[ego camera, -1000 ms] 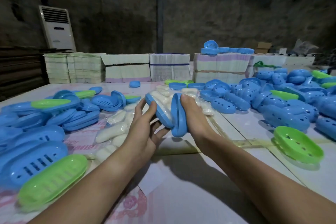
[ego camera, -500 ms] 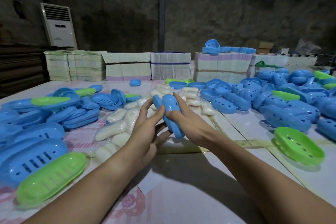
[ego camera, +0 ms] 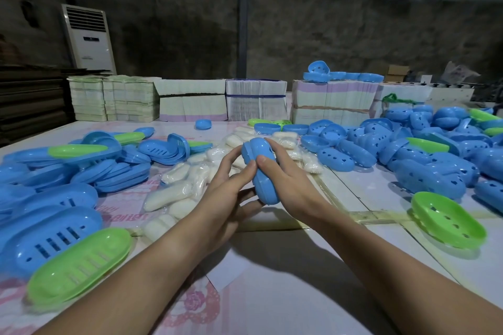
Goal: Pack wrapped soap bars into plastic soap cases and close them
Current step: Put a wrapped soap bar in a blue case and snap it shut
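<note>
A blue plastic soap case (ego camera: 262,171), its two halves together, is held above the table's middle between both hands. My left hand (ego camera: 227,193) grips it from the left, fingers beneath and thumb on top. My right hand (ego camera: 292,182) wraps over its right side, thumb meeting the left thumb. The soap inside is hidden. Wrapped white soap bars (ego camera: 177,193) lie in a loose pile behind and left of the hands.
Blue slotted case halves (ego camera: 49,236) and a green one (ego camera: 79,264) crowd the left. A heap of blue perforated halves (ego camera: 424,171) fills the right, with a green half (ego camera: 449,219) near it. Bundled flat cartons (ego camera: 255,100) line the table's (ego camera: 272,294) far edge.
The case was open a second ago, one half in each hand with soap between. The halves have been brought together and both hands now press it closed.
</note>
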Demonstrator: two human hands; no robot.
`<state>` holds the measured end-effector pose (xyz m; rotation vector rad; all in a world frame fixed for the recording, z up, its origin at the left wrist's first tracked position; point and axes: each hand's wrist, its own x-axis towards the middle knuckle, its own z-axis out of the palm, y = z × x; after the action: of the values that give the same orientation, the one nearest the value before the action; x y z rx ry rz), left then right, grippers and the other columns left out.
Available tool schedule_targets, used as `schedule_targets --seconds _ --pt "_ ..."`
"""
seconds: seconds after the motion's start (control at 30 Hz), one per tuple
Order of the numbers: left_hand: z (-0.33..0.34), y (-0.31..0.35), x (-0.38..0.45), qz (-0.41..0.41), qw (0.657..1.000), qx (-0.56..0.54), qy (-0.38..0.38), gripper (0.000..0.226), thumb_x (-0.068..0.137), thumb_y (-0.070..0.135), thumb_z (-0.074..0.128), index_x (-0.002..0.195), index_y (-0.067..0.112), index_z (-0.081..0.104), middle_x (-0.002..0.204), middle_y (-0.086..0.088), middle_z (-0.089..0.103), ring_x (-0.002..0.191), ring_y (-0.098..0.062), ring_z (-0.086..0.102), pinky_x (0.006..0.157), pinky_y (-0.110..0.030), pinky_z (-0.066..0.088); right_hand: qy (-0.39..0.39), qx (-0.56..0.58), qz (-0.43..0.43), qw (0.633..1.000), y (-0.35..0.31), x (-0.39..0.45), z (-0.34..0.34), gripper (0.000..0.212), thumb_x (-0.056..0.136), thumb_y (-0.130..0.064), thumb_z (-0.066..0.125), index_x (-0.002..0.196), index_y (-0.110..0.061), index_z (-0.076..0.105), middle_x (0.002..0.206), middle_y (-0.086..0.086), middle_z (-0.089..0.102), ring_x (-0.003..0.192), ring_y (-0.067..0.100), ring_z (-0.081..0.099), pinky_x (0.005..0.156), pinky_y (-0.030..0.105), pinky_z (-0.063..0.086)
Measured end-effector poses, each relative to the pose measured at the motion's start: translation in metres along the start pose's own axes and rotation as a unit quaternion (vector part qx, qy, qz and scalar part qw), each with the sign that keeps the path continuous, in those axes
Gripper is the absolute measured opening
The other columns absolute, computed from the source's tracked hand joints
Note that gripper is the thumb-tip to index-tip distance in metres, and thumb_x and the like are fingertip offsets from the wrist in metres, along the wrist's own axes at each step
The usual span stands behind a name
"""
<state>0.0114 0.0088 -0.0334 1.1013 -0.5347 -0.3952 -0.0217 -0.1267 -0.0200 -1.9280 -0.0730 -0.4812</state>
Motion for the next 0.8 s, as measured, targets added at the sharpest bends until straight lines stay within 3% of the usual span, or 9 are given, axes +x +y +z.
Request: schedule_targets --seconds 0.17,0.4,0.6,0.7,0.8 --pt "-0.0006 0.0006 -0.0001 0.003 1.0 0.006 -0.002 0.05 0.08 0.04 0.07 0.128 0.046 0.058 0.115 0.002 0.076 0.106 -0.022 0.073 0.097 -0.048 0.056 0.004 0.007 -0.012 1.0 0.0006 0.001 -0.0008 0.064 0.083 -0.06 0.044 0.144 -0.042 0.036 0.124 -0.013 0.057 0.092 -0.017 0.056 0.063 0.001 0.042" --pt "-0.0001 0.0009 -0.0012 -0.01 1.0 -0.007 -0.002 0.051 0.082 0.038 0.07 0.132 0.041 0.059 0.117 -0.003 0.075 0.105 -0.028 0.073 0.092 -0.051 0.058 -0.007 0.013 -0.019 1.0 -0.0008 -0.0018 -0.0005 0.051 0.085 -0.058 0.043 0.135 -0.049 0.037 0.111 -0.029 0.051 0.087 -0.019 0.056 0.059 0.002 0.043" --pt "-0.0026 0.004 -0.0014 -0.014 1.0 -0.023 0.0 0.052 0.082 0.032 0.071 0.132 0.04 0.059 0.117 -0.006 0.075 0.101 -0.028 0.074 0.088 -0.05 0.06 -0.015 -0.011 -0.024 1.0 0.0013 -0.0003 0.003 0.053 0.084 -0.072 0.034 0.135 -0.061 0.029 0.111 -0.046 0.044 0.101 -0.023 0.05 0.08 0.013 0.044" --pt "-0.0036 0.0058 -0.002 -0.019 1.0 -0.018 0.002 0.05 0.082 0.031 0.072 0.13 0.04 0.06 0.115 -0.005 0.075 0.103 -0.026 0.074 0.088 -0.05 0.06 -0.042 -0.017 -0.02 0.999 0.0009 0.0001 0.0008 0.055 0.084 -0.071 0.034 0.137 -0.059 0.029 0.124 -0.034 0.049 0.104 -0.018 0.052 0.081 0.013 0.042" --pt "-0.0019 0.0083 -0.0023 -0.018 0.999 -0.024 0.013 0.051 0.081 0.029 0.073 0.129 0.04 0.061 0.114 -0.005 0.076 0.104 -0.024 0.074 0.091 -0.051 0.058 -0.078 -0.026 -0.011 0.997 -0.0018 0.0006 -0.0058 0.062 0.088 -0.068 0.037 0.146 -0.055 0.02 0.139 -0.024 0.04 0.107 -0.017 0.049 0.08 0.009 0.041"
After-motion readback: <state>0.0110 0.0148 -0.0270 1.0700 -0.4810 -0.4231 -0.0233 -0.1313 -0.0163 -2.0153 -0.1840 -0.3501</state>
